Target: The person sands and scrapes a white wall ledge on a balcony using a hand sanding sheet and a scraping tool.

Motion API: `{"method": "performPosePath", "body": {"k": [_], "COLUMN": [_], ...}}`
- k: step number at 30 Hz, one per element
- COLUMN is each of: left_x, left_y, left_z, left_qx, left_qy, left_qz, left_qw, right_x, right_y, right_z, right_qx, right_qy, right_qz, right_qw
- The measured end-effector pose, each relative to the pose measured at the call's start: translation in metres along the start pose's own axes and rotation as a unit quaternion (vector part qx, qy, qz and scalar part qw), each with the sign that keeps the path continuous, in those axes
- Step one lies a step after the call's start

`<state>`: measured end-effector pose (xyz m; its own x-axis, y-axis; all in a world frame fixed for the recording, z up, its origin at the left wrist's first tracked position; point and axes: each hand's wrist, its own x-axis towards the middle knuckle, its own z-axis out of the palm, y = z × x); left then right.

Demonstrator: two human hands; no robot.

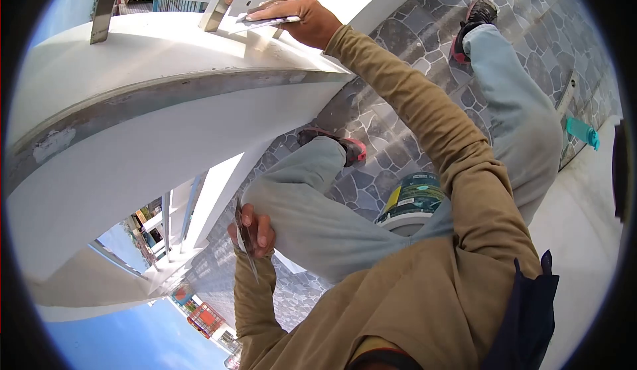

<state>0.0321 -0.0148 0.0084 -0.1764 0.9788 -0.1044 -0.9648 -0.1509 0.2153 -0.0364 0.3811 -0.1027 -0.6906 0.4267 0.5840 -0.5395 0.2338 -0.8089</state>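
Observation:
My right hand (308, 21) reaches out over the white curved parapet (159, 48), close to the foot of a metal post (221, 5). Its fingers are closed on a putty knife (269, 23), whose flat, light-smeared blade lies low over the ledge. Beside my left knee, my left hand (257, 229) grips a second thin metal putty knife (245, 247), seen nearly edge-on. Part of that tool is hidden behind the fingers.
A bucket (415, 197) with a green and yellow label stands between my legs on the stone-patterned floor (388, 128). At the right are a teal object (582, 133) and a long narrow bar (567, 94). Another metal post (106, 8) rises from the parapet.

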Motion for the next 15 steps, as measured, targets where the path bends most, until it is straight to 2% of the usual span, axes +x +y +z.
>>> {"method": "performPosePath", "body": {"k": [2, 12, 15], "left_x": [0.001, 0.002, 0.003], "left_y": [0.001, -0.001, 0.001], "left_z": [-0.006, -0.002, -0.006], "left_qx": [-0.016, -0.013, -0.010], "left_qy": [-0.039, 0.020, -0.013], "left_qz": [-0.005, 0.016, 0.013], "left_qw": [0.999, 1.000, 1.000], "right_x": [0.001, 0.007, 0.012], "right_y": [0.011, 0.029, 0.035], "right_z": [0.007, 0.037, 0.037], "right_qx": [0.006, -0.029, -0.066], "right_qy": [-0.007, -0.020, -0.026], "right_qz": [-0.029, -0.081, -0.124], "right_qw": [1.000, 0.996, 0.990]}}
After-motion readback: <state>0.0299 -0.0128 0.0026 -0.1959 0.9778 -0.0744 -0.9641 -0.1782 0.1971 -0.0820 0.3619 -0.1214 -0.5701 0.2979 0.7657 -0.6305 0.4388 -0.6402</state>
